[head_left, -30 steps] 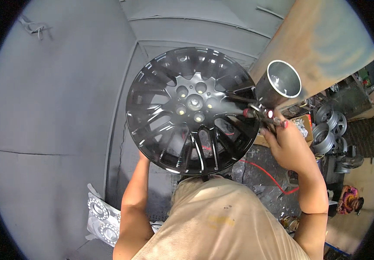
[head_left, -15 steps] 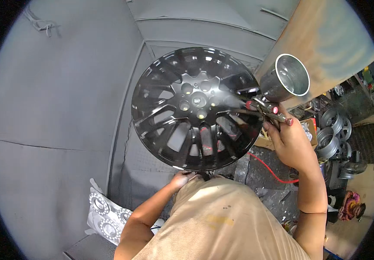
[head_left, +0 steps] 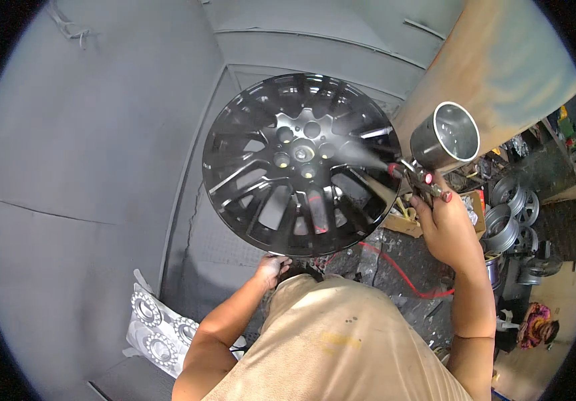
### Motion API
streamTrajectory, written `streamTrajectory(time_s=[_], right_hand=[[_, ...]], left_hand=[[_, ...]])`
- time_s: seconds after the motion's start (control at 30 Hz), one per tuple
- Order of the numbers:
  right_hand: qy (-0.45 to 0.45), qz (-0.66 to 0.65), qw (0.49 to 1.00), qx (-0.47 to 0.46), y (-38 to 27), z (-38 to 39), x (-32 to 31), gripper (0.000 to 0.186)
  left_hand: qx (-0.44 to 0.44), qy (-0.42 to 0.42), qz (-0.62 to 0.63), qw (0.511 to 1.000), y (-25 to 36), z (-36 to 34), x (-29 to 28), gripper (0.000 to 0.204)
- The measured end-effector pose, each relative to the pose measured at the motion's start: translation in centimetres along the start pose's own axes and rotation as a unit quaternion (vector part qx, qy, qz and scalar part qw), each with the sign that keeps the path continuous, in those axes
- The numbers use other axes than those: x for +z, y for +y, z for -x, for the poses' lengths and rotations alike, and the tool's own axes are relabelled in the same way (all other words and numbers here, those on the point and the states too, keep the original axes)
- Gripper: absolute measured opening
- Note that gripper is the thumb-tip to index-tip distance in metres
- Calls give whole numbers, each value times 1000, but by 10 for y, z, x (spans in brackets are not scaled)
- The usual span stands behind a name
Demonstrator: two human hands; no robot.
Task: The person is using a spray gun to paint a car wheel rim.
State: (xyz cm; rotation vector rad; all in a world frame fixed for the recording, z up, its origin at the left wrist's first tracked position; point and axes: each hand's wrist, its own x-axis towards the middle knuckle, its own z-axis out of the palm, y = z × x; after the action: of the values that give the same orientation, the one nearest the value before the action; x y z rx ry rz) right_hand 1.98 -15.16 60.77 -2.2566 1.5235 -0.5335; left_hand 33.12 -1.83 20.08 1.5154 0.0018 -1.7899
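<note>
A glossy black multi-spoke car wheel [head_left: 261,217] is raised in front of me, its face toward me. The spray gun [head_left: 413,175] is in my right hand [head_left: 445,224], fingers wrapped round its handle. An open metal cup [head_left: 435,144] sits on top of the gun. From its red-ringed nozzle, pointing left, a pale mist fans over the wheel's hub [head_left: 303,152]. My left hand [head_left: 272,269] is at the wheel's near lower edge with its fingers curled. The wheel's edge partly hides them, so what they grip cannot be made out.
Grey walls [head_left: 94,154] enclose the left and back. A paint-stained board [head_left: 502,73] leans at right. Beyond it are several silver wheels [head_left: 502,227] and a cardboard box [head_left: 401,225]. A red hose [head_left: 401,271] crosses the floor. A patterned white sheet [head_left: 158,331] lies lower left.
The spray gun and my right hand have shifted slightly down and to the right. My left hand has moved a little left and up. The wheel's hub looks darker.
</note>
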Motion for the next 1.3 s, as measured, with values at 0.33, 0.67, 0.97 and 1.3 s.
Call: streamTrajectory(time_s=[0.33, 0.67, 0.97, 1.3], right_hand=[[-87, -145, 984, -49, -41, -21, 8, 21], [10, -53, 999, -5, -23, -25, -9, 28], [-173, -111, 978, 19, -39, 8, -16, 29], [14, -33, 999, -6, -5, -5, -10, 26]], left_hand=[[0, 30, 3, 1000, -2, 6, 21, 8], [212, 147, 86, 962, 70, -29, -63, 24], [67, 80, 60, 993, -20, -18, 2, 21], [-92, -63, 68, 991, -23, 5, 42, 10]])
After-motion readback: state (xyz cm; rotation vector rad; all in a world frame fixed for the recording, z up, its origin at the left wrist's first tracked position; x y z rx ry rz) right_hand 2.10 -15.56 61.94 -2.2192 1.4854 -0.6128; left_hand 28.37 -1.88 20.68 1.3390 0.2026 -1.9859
